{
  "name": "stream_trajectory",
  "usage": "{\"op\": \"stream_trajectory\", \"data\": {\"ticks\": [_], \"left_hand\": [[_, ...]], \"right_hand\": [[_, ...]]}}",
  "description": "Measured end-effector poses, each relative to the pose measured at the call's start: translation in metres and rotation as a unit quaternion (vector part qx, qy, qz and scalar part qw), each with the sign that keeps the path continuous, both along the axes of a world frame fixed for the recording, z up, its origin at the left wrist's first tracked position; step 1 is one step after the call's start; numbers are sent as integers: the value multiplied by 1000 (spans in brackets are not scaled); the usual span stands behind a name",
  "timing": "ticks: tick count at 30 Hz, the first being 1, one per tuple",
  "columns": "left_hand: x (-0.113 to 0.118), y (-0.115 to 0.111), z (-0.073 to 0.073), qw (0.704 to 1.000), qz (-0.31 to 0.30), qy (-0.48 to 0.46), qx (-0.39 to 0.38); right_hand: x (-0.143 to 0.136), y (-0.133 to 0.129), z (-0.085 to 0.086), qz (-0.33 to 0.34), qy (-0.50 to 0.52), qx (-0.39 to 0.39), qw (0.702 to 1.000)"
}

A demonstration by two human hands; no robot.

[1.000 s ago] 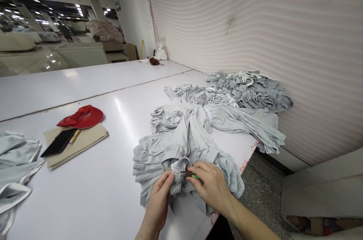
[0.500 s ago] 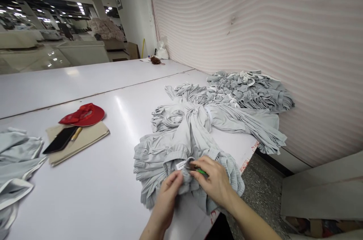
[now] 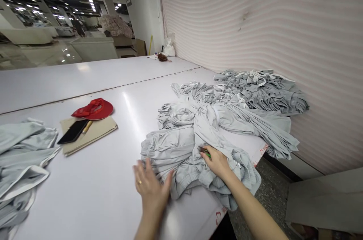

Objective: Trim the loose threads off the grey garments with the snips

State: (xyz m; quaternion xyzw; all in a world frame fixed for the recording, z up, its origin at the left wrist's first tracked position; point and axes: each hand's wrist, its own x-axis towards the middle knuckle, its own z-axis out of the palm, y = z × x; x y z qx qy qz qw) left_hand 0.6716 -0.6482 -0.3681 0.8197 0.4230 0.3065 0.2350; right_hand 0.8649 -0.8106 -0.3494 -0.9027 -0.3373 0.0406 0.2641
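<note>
Light grey garments with elastic waistbands (image 3: 187, 179) lie bunched at the table's front right edge. My left hand (image 3: 151, 183), a ring on one finger, is spread at the left side of this bundle; whether it touches the cloth is unclear. Small thread snips (image 3: 206, 152) with a bit of green on them are held in my right hand (image 3: 217, 162), over the middle of the bundle. The blades look blurred. Behind, another tied grey bundle (image 3: 246, 123) stretches to the right.
Farther back is a darker grey pile (image 3: 263, 92) by the striped wall covering (image 3: 255, 17). A red cap (image 3: 98, 109), a black phone (image 3: 73, 132) and folded tan material (image 3: 93, 140) rest left of centre. More grey garments with white trim (image 3: 25, 168) lie far left.
My left hand has let go of the garment with the white label and opened out to the left. My right hand has drawn back from that label, still holding the snips. The view has shifted slightly.
</note>
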Motion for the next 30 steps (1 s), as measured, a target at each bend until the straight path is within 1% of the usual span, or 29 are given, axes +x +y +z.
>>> {"op": "stream_trajectory", "data": {"ticks": [1, 2, 4, 6, 8, 10, 12, 14, 16, 17, 18, 20, 21, 23, 24, 25, 26, 27, 28, 29, 30], "left_hand": [[2, 16, 0, 998, 36, 50, -33], [4, 29, -1, 993, 33, 84, -73], [8, 41, -3, 988, -2, 113, -108], [11, 40, -7, 986, -42, 118, -110], [12, 33, -12, 986, -60, 125, -96], [14, 29, -18, 987, -72, 131, -63], [19, 33, -22, 988, -76, 130, -43], [22, 46, -23, 987, -90, 127, -36], [23, 67, -19, 984, -113, 138, -19], [22, 80, -14, 981, -127, 147, 11], [21, 93, -7, 977, -136, 153, 57], [18, 121, 13, 960, -141, 141, 198], [18, 134, 25, 941, -143, 119, 283], [16, 154, 46, 886, -146, 50, 436], [15, 160, 54, 857, -150, 16, 492], [12, 163, 57, 831, -158, -12, 533], [8, 160, 56, 812, -168, -32, 558], [2, 154, 49, 802, -184, -42, 566], [-7, 142, 37, 802, -200, -47, 561], [-17, 127, 20, 812, -211, -48, 542], [-29, 109, 1, 829, -227, -47, 509]], "right_hand": [[5, -6, -2, -6, -4, 1, 1000], [10, -12, -3, -12, -7, 1, 1000], [21, -21, -3, -25, -11, 3, 1000], [29, -24, 0, -40, -13, 7, 999], [30, -20, 4, -50, -13, 15, 999], [23, -5, 7, -45, -13, 31, 998], [9, 17, 9, -23, -11, 59, 998], [-4, 41, 5, 8, -3, 96, 995], [-10, 59, -4, 25, 9, 133, 991], [-9, 64, -10, 23, 14, 152, 988], [-5, 66, -17, 15, 18, 172, 985], [7, 60, -30, -6, 25, 213, 977], [15, 53, -36, -15, 28, 232, 972], [28, 38, -43, -33, 32, 265, 963], [32, 31, -44, -43, 34, 280, 958], [34, 25, -44, -52, 37, 293, 954], [35, 21, -42, -59, 43, 303, 950], [34, 19, -39, -60, 51, 311, 947], [31, 20, -36, -55, 63, 317, 945], [27, 24, -33, -45, 77, 321, 943], [21, 29, -29, -29, 93, 323, 941]]}}
